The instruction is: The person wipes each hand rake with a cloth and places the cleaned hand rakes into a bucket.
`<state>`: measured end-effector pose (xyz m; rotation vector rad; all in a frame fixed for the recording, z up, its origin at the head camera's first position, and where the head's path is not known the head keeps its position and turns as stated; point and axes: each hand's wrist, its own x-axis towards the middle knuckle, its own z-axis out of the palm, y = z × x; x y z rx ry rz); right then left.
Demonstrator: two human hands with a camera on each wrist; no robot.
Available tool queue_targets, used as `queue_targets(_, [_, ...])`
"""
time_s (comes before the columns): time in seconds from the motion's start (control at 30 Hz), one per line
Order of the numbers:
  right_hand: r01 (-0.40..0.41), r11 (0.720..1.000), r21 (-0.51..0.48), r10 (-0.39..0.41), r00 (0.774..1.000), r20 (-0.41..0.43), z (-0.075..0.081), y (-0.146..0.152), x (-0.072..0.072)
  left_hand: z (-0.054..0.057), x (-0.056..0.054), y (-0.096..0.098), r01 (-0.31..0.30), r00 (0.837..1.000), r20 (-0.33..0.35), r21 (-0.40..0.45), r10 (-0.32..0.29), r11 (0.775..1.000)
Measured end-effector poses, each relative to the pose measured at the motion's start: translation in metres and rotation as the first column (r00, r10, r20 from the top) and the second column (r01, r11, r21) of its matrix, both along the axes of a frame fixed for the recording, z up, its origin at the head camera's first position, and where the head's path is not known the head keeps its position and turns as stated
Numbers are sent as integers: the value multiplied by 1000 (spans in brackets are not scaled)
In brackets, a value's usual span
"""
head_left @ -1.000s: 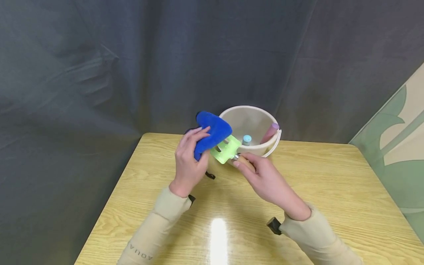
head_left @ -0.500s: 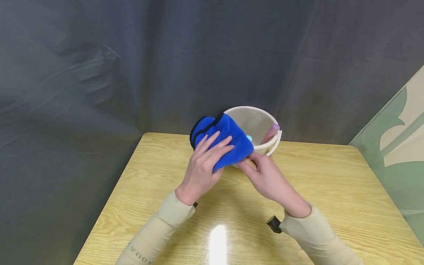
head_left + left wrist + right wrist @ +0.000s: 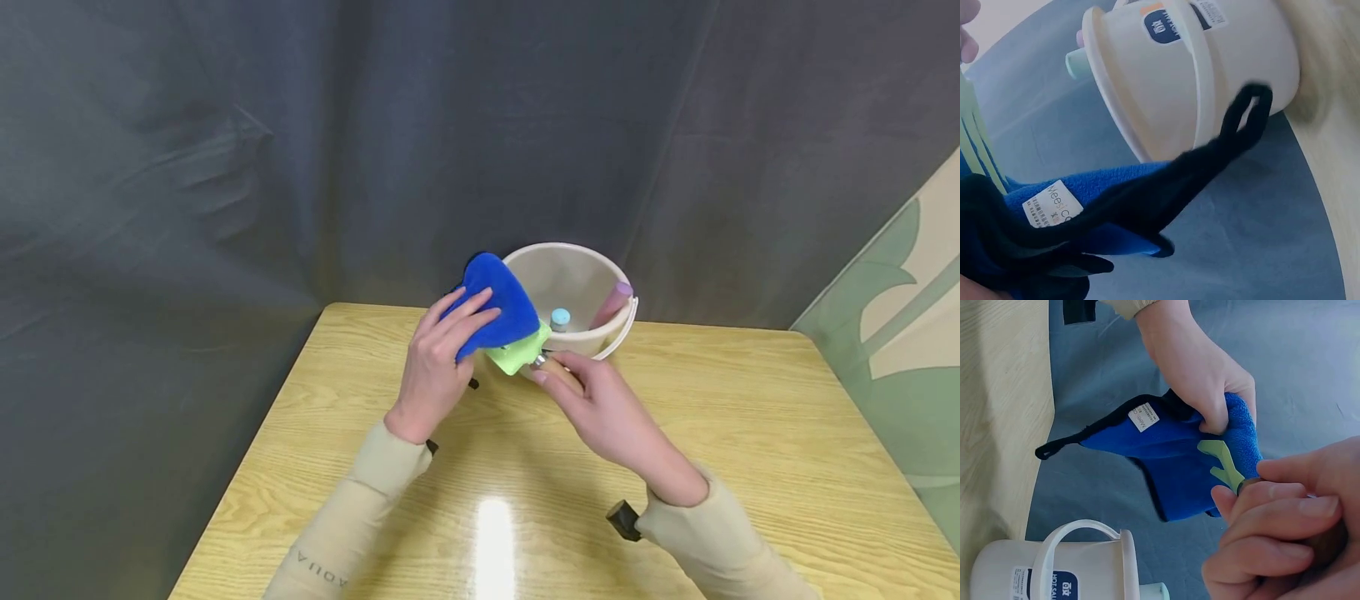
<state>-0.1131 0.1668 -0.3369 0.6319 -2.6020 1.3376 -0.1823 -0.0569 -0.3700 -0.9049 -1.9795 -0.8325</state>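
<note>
My left hand (image 3: 438, 358) holds a blue cloth (image 3: 498, 304) with black edging and a hanging loop. The cloth is wrapped over the front of a small hand fork (image 3: 517, 354) with a light green head, hiding most of its prongs. In the right wrist view, the left thumb presses the cloth near the green prongs (image 3: 1213, 448). My right hand (image 3: 607, 408) grips the fork's wooden handle (image 3: 564, 373), fingers curled round it. A white label (image 3: 1052, 205) shows on the cloth's underside in the left wrist view. Both hands are raised above the table.
A white bucket (image 3: 588, 340) stands behind the hands at the table's back edge, its handle hanging at the right. Inside it are a light blue-topped item (image 3: 559, 317) and a pink cylindrical item (image 3: 612, 302). A dark curtain (image 3: 480, 125) hangs behind the wooden table (image 3: 750, 433).
The left hand slid the cloth right over the fork's whole head, then drew it back left, so part of the green head shows again. The right hand stayed nearly in place.
</note>
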Motion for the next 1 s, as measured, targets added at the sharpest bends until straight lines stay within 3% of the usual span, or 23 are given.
queue_targets(0.27, [9,1000,-8,-9,1000,14,2,2,3,9,-7,-5,-40,999,12,66,40,997])
queue_targets(0.5, [-19,999,-34,20,999,25,7,2,3,6,-6,-7,-78,997,16,154,77,985])
queue_targets(0.73, [-38,998,-41,40,998,41,11,1,2,6,0,-6,16,1000,-12,167,-14,986])
queue_targets(1.0, [-22,999,-29,22,1000,0,11,-1,-2,6,20,16,94,993,-68,10,-93,996])
